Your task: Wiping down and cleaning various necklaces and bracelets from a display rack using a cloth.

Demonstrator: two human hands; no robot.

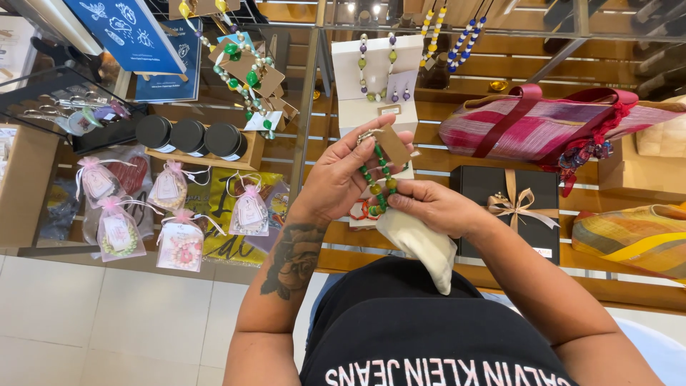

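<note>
My left hand (341,179) holds up a string of green and yellow beads (379,182) with a brown card tag (391,145) at its top. My right hand (432,205) pinches the lower beads of the same string and also grips a white cloth pouch (423,246) that hangs below it. Both hands are raised in front of a wooden display shelf (443,161). A tattoo shows on my left forearm.
Small clear gift bags with pink ribbons (171,214) lie at the left, behind them three black round tins (191,137). A white necklace stand (376,78), a pink striped bag (543,129), a black ribboned box (507,207) and a striped cloth (636,239) fill the shelf. White floor tiles lie below.
</note>
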